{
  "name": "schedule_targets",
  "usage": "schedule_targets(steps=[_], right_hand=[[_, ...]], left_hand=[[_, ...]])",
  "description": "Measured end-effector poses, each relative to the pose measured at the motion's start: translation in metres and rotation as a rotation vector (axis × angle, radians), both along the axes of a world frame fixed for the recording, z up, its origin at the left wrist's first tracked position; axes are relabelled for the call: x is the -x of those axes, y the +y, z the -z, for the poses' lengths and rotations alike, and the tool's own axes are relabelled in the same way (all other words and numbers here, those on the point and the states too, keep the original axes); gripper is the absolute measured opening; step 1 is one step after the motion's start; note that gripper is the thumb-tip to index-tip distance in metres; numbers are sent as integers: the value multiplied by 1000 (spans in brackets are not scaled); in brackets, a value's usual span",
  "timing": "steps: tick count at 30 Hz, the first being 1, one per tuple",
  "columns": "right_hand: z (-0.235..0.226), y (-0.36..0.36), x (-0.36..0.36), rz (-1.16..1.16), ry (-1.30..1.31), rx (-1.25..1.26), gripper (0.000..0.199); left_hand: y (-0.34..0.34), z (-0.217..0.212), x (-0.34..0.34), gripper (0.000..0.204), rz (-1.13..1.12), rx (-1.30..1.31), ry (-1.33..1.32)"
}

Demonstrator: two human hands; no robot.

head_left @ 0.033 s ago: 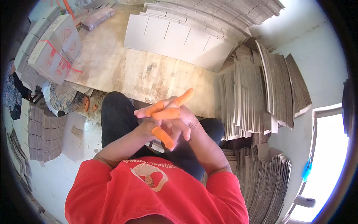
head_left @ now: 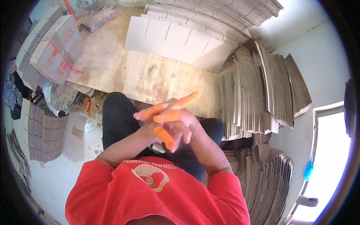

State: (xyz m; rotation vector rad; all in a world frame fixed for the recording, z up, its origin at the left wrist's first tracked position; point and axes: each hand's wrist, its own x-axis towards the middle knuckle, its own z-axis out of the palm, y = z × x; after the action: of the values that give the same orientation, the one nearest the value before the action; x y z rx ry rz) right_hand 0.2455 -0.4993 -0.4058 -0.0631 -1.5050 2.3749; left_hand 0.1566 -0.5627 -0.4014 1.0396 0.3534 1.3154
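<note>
The big worn wooden tabletop [head_left: 123,71] lies in front of you, pale brown with dark stains. At its far edge rests a wide flat sheet of white cardboard with cut slots [head_left: 180,43], and more grey sheets are fanned out behind it. On your right, tall stacks of flat brown cardboard sheets [head_left: 258,93] lean against the white wall, and more stacks stand lower down by the bright doorway. On the left end of the tabletop sits a bundle of folded white boxes tied with red string [head_left: 56,52]. Below it lies a round roll of pale strap [head_left: 62,97], just beside your dark trouser leg.

You wear a red shirt with a round print [head_left: 157,195], and your two arms meet in front of your chest, above your lap.

Your left hand [head_left: 157,123] and your right hand [head_left: 183,123] are pressed together and crossed over each other, touching. The fingers [head_left: 176,103] are stretched out straight and spread, not curled around anything, so both hands hold nothing. Some fingers wear small orange rubber finger covers [head_left: 164,135]. One cover points down toward your shirt, and the others point out over the near edge of the tabletop. I cannot tell for sure which hand each covered finger belongs to.
</note>
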Motion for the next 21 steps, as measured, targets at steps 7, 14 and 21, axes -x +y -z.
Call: schedule_targets(steps=[7,14,21], right_hand=[[-48,-29,-8,89,153,388,75],[-59,-18,-11,165,300,313,35],[-60,-70,13,-154,740,115,23]], left_hand=[[-12,-23,4,108,290,-113,-459],[-58,-42,-7,125,254,179,-403],[-50,-44,-23,117,211,24,-317]])
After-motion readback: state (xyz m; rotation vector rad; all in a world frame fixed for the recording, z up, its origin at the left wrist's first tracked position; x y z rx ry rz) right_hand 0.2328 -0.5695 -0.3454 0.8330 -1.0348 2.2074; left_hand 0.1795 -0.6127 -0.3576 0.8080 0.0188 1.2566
